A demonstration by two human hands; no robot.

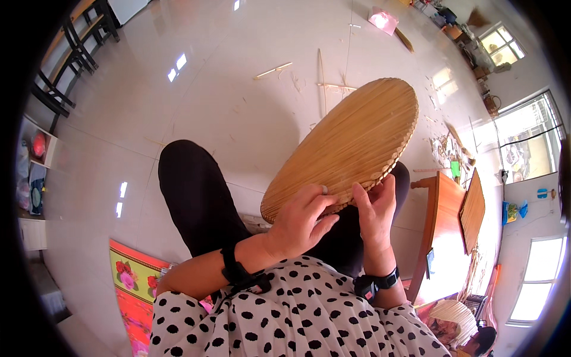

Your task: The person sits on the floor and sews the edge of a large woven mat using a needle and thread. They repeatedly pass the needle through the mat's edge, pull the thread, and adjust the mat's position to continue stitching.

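Observation:
I hold a round woven bamboo tray (351, 137) tilted up over my lap, its underside of fine parallel strips facing me. My left hand (300, 220) grips its near rim, fingers curled over the edge. My right hand (375, 208) pinches the bound rim just to the right, thumb on the strips. Both wrists carry black bands. My knees in black trousers (196, 196) are below the tray.
Glossy white tiled floor (226, 107) with scattered bamboo strips (273, 70) beyond the tray. A wooden table (443, 226) with another woven panel (473, 208) stands at the right. A flowered mat (134, 285) lies lower left, black chairs (71, 53) upper left, another person (476, 342) lower right.

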